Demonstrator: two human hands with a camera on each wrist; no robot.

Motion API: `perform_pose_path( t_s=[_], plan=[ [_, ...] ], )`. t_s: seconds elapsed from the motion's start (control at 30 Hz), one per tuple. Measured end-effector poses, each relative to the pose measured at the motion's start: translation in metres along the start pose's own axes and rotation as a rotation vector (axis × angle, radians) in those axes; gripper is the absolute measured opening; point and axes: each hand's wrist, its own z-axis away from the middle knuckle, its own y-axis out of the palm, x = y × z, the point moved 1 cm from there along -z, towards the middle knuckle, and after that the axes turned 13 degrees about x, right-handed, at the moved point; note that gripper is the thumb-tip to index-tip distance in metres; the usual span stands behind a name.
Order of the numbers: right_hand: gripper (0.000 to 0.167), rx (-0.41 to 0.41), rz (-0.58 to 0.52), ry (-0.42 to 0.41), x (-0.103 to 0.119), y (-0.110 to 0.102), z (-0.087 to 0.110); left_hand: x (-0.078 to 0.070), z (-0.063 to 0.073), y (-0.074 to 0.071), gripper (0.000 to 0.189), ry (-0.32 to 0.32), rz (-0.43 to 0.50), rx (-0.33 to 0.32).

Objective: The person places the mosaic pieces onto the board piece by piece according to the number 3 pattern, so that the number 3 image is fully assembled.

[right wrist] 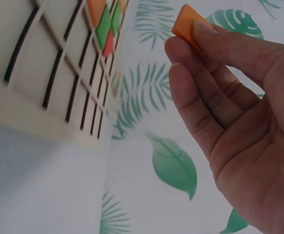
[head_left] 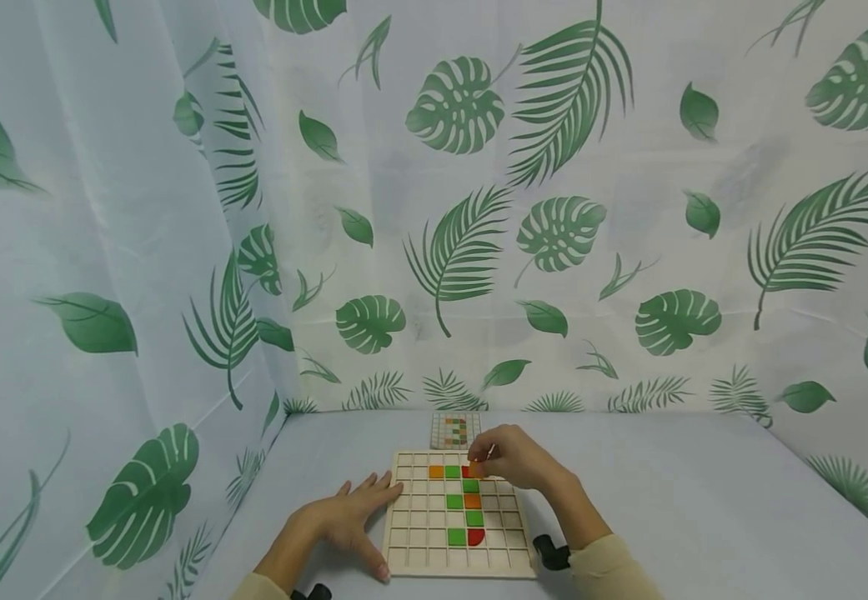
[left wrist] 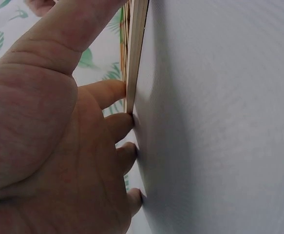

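A wooden grid board [head_left: 418, 542] lies on the table with several coloured tiles in its cells. My right hand [head_left: 519, 457] pinches an orange tile [right wrist: 184, 27] between thumb and fingers, held above the board's far rows. In the head view that tile partly covers a red piece [head_left: 466, 472] in the top row. To its left sit a green tile [head_left: 452, 472] and an orange tile [head_left: 437, 472]. Lower down are more green tiles, another orange tile [head_left: 472, 501] and a red rounded piece [head_left: 476, 537]. My left hand [head_left: 347, 515] is spread along the board's left edge, fingertips and thumb at the rim.
Behind the board lies a small card [head_left: 439, 422] printed with a grid and coloured squares. The pale table [head_left: 704, 500] reaches back to a leaf-patterned curtain [head_left: 614, 275], which also hangs along the left side.
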Motion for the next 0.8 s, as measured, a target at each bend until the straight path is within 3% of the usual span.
perform_pose_path(
  t_s=[0.17,0.5,0.8],
  plan=[
    [0.013,0.023,-0.015,-0.054,0.010,0.005,-0.008,0.000,-0.001,0.000,0.122,-0.006,-0.010,0.001],
    [0.011,0.068,-0.028,-0.066,0.027,0.018,-0.016,0.000,0.000,-0.001,0.121,-0.008,-0.028,-0.004],
    [0.011,0.166,0.005,-0.114,0.034,0.034,-0.018,-0.001,0.001,0.000,0.122,0.004,-0.009,0.006]
  ],
)
